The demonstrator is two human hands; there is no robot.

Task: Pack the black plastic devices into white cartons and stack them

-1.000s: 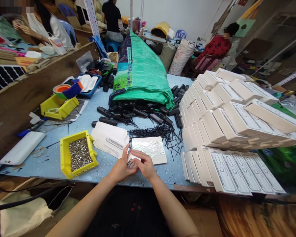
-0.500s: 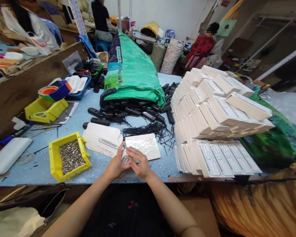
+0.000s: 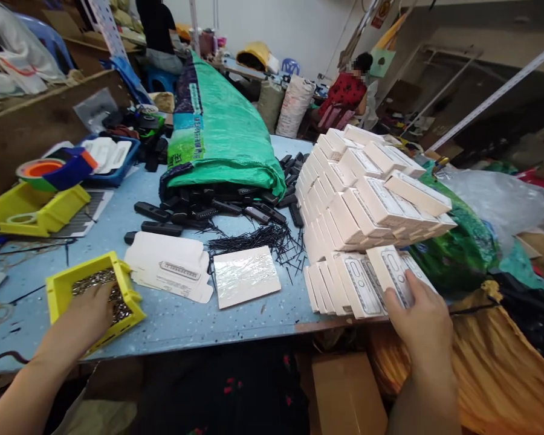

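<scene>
One white box (image 3: 381, 264) juts forward from the right hand (image 3: 420, 317).

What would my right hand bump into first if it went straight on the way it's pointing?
Probably the tall stack, just beyond your right hand; the box in its grip would likely meet it first. The gap is hard to judge from this view.

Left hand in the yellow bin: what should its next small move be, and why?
The left hand should probably gather some small metal pieces and lift them clear of the yellow bin, because its fingers reach in among them and the right hand is occupied with a white box.
</scene>
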